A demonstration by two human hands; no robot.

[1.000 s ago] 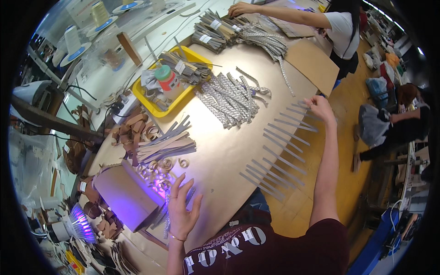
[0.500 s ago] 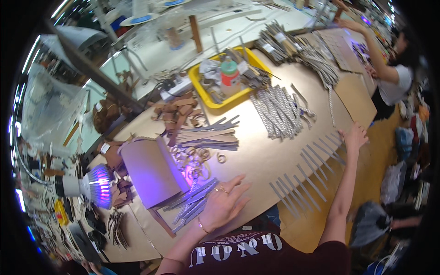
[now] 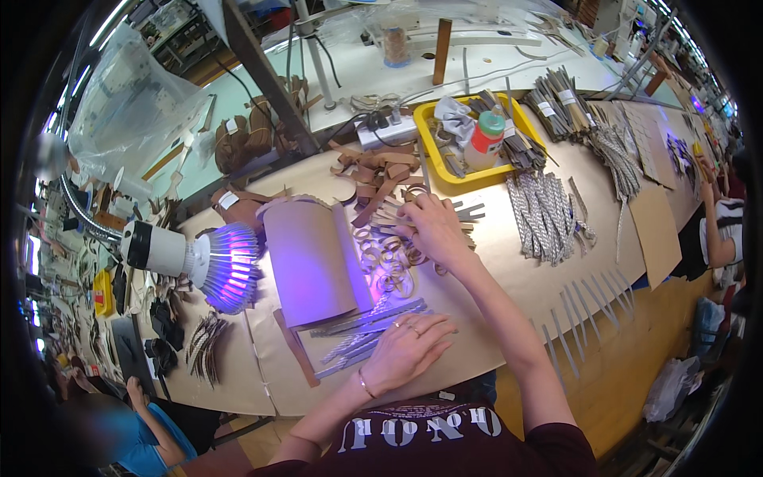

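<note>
Paper-covered surface in a busy workshop, both hands sorting thin strips.
The left hand lay flat, fingers spread, pressing down the grey strips beside the purple lamp; the right hand pinched one strip from the pile below the yellow tray. Best lifted singly, keeping the pressed strips from shifting.

Lamp: white lamp with a glowing violet head, lying at the table's left.
Tray: yellow tray holding a white bottle with a green cap.
Far side: brown leather scraps; what seems a power strip, partly hidden.
</note>
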